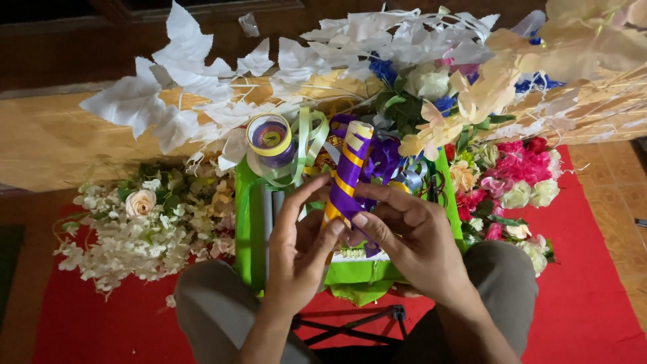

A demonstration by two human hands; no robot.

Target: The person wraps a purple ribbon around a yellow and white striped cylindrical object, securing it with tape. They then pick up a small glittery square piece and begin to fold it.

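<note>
A rolled tube wrapped in purple and yellow ribbon (352, 162) stands tilted in front of me. My left hand (300, 246) grips its lower part from the left. My right hand (411, 236) holds it from the right, fingers pinching the purple ribbon near the middle. Both hands are over a green box (251, 222) that rests between my knees. A spool of ribbon (271, 138) with pale green ribbon trailing from it sits at the box's back left corner.
White artificial flowers (135, 226) lie to the left on a red mat (586, 296). Pink, red and cream flowers (515, 178) lie to the right. White leaves (182, 74) and pale branches spread across the back. A black stand (357, 320) is below the box.
</note>
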